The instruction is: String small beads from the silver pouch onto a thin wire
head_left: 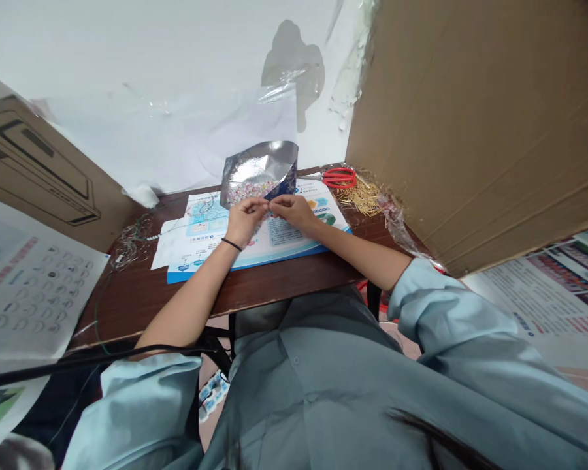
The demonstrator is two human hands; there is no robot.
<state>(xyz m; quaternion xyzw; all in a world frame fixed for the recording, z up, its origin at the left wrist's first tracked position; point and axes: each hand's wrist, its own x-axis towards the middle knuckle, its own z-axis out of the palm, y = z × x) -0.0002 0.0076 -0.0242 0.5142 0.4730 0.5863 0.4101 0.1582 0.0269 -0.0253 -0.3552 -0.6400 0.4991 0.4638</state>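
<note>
My left hand (245, 220) and my right hand (294, 212) meet fingertip to fingertip over the printed sheets (289, 236). Both pinch; what sits between the fingertips is too small to make out. Just behind them stands an open silvery pouch (255, 166), with many small pale and coloured beads (249, 189) inside. A thin thread with small white beads (153, 238) lies to the left and seems to run toward my left hand. A black band circles my left wrist.
Red-handled scissors (340, 176) lie at the back right by a pile of gold-coloured sticks (362, 198) and clear plastic wrap (396, 225). Tangled clear thread (130, 245) is on the table's left. Cardboard (470, 130) walls the right side; a printed box (44, 163) stands left.
</note>
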